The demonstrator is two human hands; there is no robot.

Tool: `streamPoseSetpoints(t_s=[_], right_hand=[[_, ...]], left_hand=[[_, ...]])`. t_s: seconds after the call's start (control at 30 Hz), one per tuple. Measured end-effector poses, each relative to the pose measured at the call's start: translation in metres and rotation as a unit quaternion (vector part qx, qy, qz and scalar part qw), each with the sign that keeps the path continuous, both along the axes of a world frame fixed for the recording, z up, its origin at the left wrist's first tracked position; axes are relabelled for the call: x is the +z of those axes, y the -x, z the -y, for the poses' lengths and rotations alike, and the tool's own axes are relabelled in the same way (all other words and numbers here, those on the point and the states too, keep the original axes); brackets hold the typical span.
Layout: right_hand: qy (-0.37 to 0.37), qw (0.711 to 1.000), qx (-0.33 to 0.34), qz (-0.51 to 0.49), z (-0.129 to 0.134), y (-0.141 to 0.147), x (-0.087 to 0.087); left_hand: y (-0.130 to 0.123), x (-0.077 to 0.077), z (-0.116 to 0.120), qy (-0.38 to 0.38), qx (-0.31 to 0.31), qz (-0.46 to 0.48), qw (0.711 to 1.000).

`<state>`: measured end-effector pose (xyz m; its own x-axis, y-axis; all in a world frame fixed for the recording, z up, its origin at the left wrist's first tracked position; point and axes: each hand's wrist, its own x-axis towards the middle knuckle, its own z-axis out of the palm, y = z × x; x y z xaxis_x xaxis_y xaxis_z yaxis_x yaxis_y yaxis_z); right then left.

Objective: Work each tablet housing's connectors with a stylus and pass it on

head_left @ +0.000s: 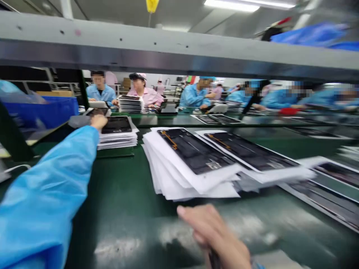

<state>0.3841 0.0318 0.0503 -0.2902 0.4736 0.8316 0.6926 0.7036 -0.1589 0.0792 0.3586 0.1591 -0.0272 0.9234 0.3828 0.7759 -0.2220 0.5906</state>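
Note:
My left hand [98,121], in a blue sleeve, reaches forward to the near corner of a stack of dark flat panels on white sheets [116,125]. Its fingers are at the stack's edge, and I cannot tell if they grip anything. A fanned pile of white-backed dark panels [193,151] lies mid-bench, and a second panel on white backing [246,151] overlaps its right side. More panels [339,173] lie at the right. My right hand [213,233] is blurred at the bottom edge, nearest the fanned pile, with something dark [214,259] under it.
A grey metal shelf beam [168,46] crosses the view above the green bench [120,209]. A blue bin [42,110] stands at the left. Co-workers [196,93] in blue and pink smocks sit across the bench, with panel stacks [130,104] before them.

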Motion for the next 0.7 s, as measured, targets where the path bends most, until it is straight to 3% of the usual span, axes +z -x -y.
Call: streamPoseSetpoints(t_s=[0.07,0.13,0.27,0.3,0.33,0.37,0.43,0.47,0.7], right_hand=[[-0.048,0.996,-0.08,0.006,-0.007,-0.028,0.021],[-0.036,0.987,-0.152,0.046,-0.019,-0.059,0.041],[0.051,0.973,-0.098,0.205,-0.05,-0.095,0.067],[0.063,0.968,-0.081,0.228,-0.056,-0.097,0.07],[0.072,0.964,-0.068,0.245,-0.06,-0.097,0.071],[0.078,0.961,-0.06,0.258,-0.063,-0.095,0.073],[0.086,0.955,-0.044,0.279,-0.065,-0.092,0.074],[0.087,0.954,-0.036,0.286,-0.064,-0.092,0.075],[0.061,0.957,-0.008,0.282,-0.062,-0.09,0.072]], left_hand=[[-0.01,-0.002,0.001,-0.055,-0.05,-0.035,0.997],[-0.03,-0.008,0.01,-0.11,-0.132,-0.073,0.982],[-0.09,-0.029,0.07,-0.174,-0.339,-0.16,0.911],[-0.105,-0.035,0.089,-0.197,-0.397,-0.187,0.877],[-0.118,-0.039,0.107,-0.276,-0.465,-0.249,0.803],[-0.129,-0.042,0.122,-0.349,-0.494,-0.291,0.741],[-0.143,-0.045,0.142,-0.445,-0.493,-0.337,0.667],[-0.146,-0.045,0.146,-0.468,-0.481,-0.346,0.656],[-0.139,-0.042,0.137,-0.506,-0.452,-0.36,0.64]])
